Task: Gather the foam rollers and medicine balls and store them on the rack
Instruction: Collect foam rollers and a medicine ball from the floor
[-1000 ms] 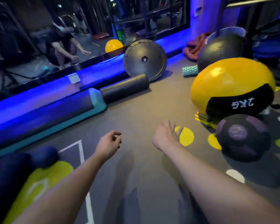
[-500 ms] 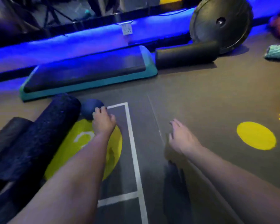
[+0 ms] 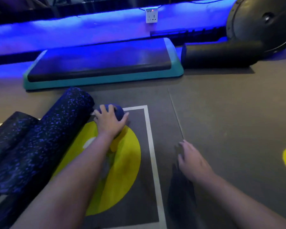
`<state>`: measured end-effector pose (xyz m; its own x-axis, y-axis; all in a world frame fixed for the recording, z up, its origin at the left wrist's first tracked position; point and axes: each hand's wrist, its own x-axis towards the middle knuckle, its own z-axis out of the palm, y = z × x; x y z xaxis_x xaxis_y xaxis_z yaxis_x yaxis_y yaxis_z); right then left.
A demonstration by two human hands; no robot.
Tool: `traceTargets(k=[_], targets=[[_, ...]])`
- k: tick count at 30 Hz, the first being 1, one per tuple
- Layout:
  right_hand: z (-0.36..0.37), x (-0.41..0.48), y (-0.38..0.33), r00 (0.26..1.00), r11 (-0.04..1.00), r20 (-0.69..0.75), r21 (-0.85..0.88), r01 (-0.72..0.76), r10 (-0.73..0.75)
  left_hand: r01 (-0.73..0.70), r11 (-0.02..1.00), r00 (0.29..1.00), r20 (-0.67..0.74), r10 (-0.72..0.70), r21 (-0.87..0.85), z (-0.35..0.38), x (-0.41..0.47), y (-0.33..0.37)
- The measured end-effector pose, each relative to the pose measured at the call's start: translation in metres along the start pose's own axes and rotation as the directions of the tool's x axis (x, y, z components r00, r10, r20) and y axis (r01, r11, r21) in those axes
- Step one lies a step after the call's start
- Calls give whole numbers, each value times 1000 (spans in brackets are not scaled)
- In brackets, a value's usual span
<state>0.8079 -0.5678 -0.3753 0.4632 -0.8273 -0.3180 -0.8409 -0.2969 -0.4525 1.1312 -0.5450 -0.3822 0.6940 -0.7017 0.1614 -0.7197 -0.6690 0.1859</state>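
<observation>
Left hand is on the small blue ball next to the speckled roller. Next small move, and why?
Probably lift the blue ball straight up off the floor. The left hand has its fingers curled over it, so the grip looks set; it lies beside the end of the speckled roller. The right hand is open, holding nothing, free for a roller next.

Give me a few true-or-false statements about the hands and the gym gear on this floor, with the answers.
1. The left hand grips the blue ball. True.
2. The right hand holds a roller. False: its fingers are straight and it holds nothing.
3. The speckled roller lies left of the ball. True.
4. The black roller lies on top of the step platform. False: it lies on the floor at the platform's right end.
</observation>
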Motion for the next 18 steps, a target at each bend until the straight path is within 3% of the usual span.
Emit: traceTargets(k=[3,5,7,8,10,14,16,18], targets=[[1,-1,10,996,998,-72,53,-39,43,-203,937,970,-187,154,-283,2,-45,-7],[4,-2,15,994,992,-89,114,-52,63,-160,909,977,-192,91,-385,13,-66,-16],[9,-8,10,995,985,-71,162,-53,65,29,889,999,-9,-37,-457,22,-81,-20],[11,-13,7,997,981,-56,187,-48,60,127,821,990,128,-67,-557,25,-89,-16],[12,-25,2,999,972,-13,229,-44,48,156,714,980,199,-24,-682,30,-102,-9],[-3,-41,22,999,986,13,157,-51,49,-51,798,995,40,93,-600,28,-107,24],[-26,-50,39,995,983,-14,154,-99,102,-108,829,986,47,160,-549,25,-113,44],[-56,-64,56,977,944,-29,267,-195,210,-113,785,973,90,211,-609,21,-135,64]])
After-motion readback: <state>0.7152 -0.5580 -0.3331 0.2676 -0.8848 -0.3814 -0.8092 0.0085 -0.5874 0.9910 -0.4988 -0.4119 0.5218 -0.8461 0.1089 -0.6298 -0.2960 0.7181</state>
